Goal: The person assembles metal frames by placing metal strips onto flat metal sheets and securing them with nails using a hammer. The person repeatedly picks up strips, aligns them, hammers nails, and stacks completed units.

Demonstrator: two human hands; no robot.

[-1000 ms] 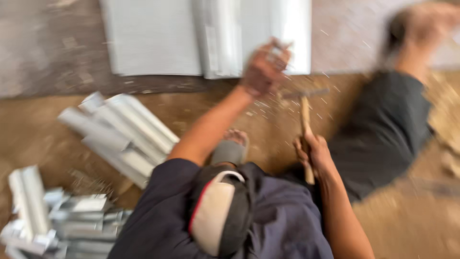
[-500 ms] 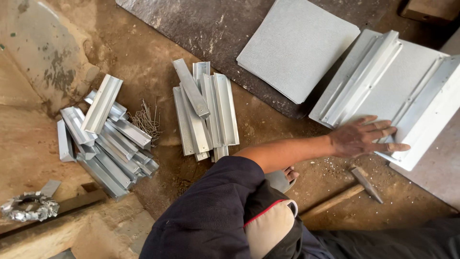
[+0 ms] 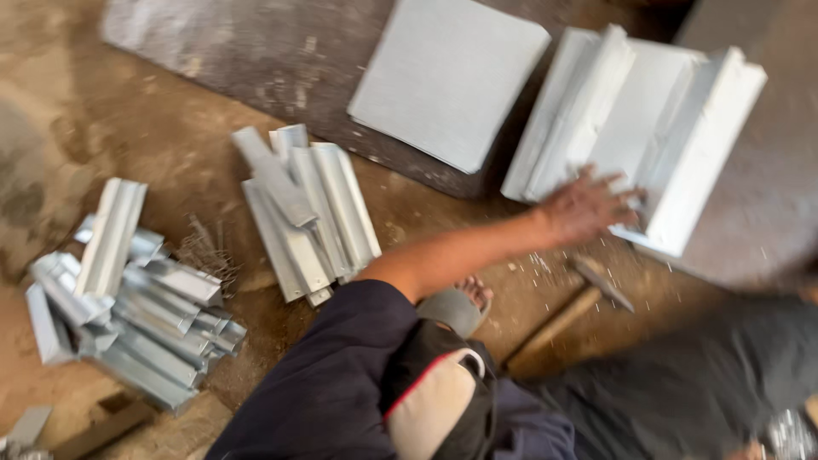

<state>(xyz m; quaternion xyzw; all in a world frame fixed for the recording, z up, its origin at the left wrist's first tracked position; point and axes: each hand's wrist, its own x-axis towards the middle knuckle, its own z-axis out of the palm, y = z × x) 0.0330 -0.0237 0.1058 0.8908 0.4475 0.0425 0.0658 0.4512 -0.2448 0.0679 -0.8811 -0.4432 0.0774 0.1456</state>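
Sheet-metal workshop: dirt floor (image 3: pixel 128 128), folded metal channels (image 3: pixel 307 213), hammer (image 3: pixel 567 311).

sleeve (image 3: pixel 341 383): short, dark navy | trousers (image 3: pixel 682 383): dark grey | sandal (image 3: pixel 452 308): grey

Overall light: soft, even daylight, moderately bright; source direction cannot be told.
Shadows: weak and diffuse, thin dark edges under the folded metal channels (image 3: pixel 307 217) and beneath the flat sheet (image 3: pixel 447 77).
Glare: pale metal panel (image 3: pixel 648 128) at upper right is near white, its surface detail washed out.
Motion blur: strong across the whole frame; the outstretched hand (image 3: pixel 588 204) and the hammer (image 3: pixel 567 311) are smeared.
Focus: nothing is crisp; the pile of channels (image 3: pixel 128 298) at left is soft too.
Edge distortion: mild stretching towards the corners.
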